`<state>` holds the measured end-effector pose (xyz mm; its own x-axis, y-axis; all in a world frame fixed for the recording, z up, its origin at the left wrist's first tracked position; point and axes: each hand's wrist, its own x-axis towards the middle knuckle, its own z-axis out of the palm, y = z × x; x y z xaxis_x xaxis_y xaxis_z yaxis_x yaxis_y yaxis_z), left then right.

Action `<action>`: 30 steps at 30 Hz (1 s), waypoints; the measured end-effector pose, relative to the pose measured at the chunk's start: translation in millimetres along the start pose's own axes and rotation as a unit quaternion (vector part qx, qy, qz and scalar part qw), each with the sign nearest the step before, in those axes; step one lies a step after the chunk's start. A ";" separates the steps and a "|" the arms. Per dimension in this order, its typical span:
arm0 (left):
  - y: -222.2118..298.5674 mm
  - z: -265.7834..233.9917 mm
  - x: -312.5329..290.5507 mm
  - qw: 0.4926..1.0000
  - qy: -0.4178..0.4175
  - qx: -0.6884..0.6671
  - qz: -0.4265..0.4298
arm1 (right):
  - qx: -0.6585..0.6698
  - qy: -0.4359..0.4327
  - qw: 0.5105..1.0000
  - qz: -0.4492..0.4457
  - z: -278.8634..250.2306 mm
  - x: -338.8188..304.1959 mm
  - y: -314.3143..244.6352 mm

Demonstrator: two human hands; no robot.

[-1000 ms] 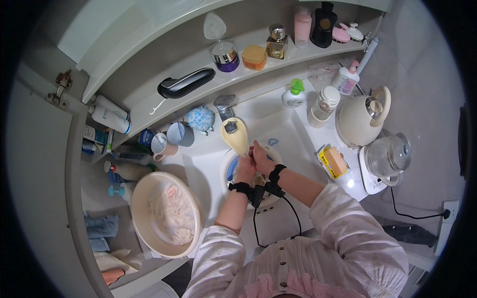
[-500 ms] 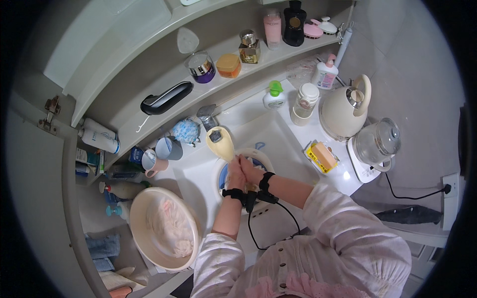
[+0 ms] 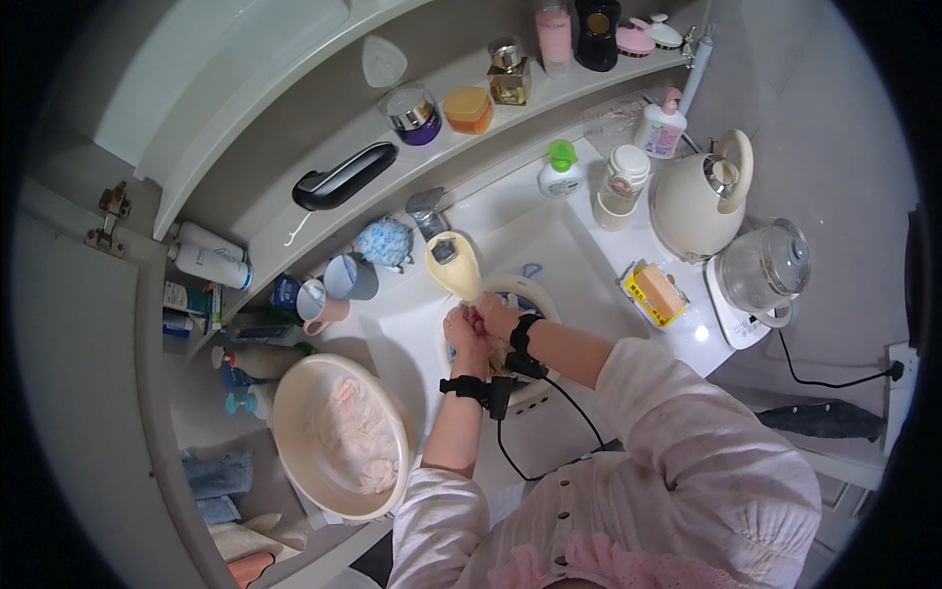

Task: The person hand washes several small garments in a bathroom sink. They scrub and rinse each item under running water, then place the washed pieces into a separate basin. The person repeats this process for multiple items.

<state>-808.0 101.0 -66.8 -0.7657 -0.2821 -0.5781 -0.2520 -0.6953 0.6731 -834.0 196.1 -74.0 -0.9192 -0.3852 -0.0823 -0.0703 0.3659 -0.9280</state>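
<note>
My left hand [image 3: 466,330] and my right hand [image 3: 497,318] are together, fingers curled in against each other, just below the mouth of a cream scoop-shaped faucet extender [image 3: 452,270]. Whatever they grip is mostly hidden by the fingers; a pale, crumpled bit of cloth [image 3: 497,355] shows between the wrists. Beneath them sits a small white basin [image 3: 542,293] with a blue inside, standing in the white sink [image 3: 574,257]. Black straps with cabled devices circle both wrists. The extender is fitted on a metal faucet [image 3: 426,210].
At left stands a large cream basin [image 3: 290,432] with wet pale cloth [image 3: 355,432] inside. On the right counter are a soap bar [image 3: 659,289] on yellow wrapping, a cream kettle [image 3: 699,201], a glass pot [image 3: 763,263] and a lidded bottle [image 3: 624,182]. Cups [image 3: 351,278] stand near the faucet.
The whole view has shifted slightly, so the surroundings appear farther right and mostly higher. My hands stay together under the extender, with the left hand's fingers turned more inward.
</note>
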 end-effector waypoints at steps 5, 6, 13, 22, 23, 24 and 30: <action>19.3 6.4 -19.8 0.989 0.047 -0.119 -0.074 | 0.344 0.062 0.900 0.260 32.2 44.6 44.5; 20.9 7.6 -22.1 0.989 0.031 -0.117 -0.088 | 0.445 0.078 0.850 0.271 39.5 51.4 55.4; 6.0 -4.6 -5.0 0.982 -0.096 -0.124 -0.109 | 0.652 -0.027 0.723 0.227 28.9 40.8 53.3; 3.9 16.5 -17.8 0.958 -0.158 -0.108 -0.213 | 0.340 0.058 0.901 0.262 7.4 10.1 -10.0; 1.5 15.1 -28.0 0.961 -0.181 -0.093 -0.189 | 0.251 0.103 0.933 0.236 10.8 8.0 -11.5; -0.2 15.6 -32.6 0.969 -0.178 -0.059 -0.161 | 0.159 0.146 0.954 0.207 12.6 5.6 -12.3; -10.3 17.3 -17.7 0.878 -0.349 -0.219 -0.242 | -0.212 0.081 0.972 0.056 -5.4 -8.5 -24.1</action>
<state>-802.0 124.5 -55.5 -0.8463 0.4845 -0.2213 -0.5132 -0.8530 0.0952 -826.6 195.1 -49.0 -0.9766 -0.1975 -0.0848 -0.0879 0.7271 -0.6809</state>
